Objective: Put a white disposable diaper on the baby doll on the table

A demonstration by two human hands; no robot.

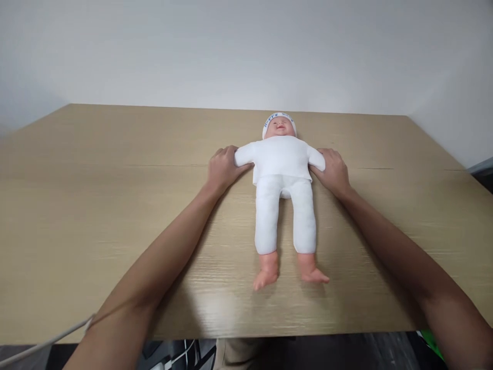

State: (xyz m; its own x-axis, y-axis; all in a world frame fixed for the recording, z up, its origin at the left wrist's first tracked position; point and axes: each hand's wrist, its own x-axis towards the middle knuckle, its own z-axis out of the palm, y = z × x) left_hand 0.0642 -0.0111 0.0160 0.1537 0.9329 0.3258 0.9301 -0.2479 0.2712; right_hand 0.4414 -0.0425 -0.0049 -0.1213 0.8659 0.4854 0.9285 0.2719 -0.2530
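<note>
A baby doll lies on its back on the wooden table, head toward the wall and bare feet toward me. It wears a white top, white trousers and a white cap with blue lettering. My left hand is closed around the end of the doll's arm on the left, thumb underneath along the sleeve. My right hand grips the end of the other arm in the same way. Both doll arms stretch out sideways, and its hands are hidden inside my grip.
The light wooden table reaches back to a pale wall. A white cable runs by my left forearm at the front edge. Below that edge are more cables and dark items, with something green at the right.
</note>
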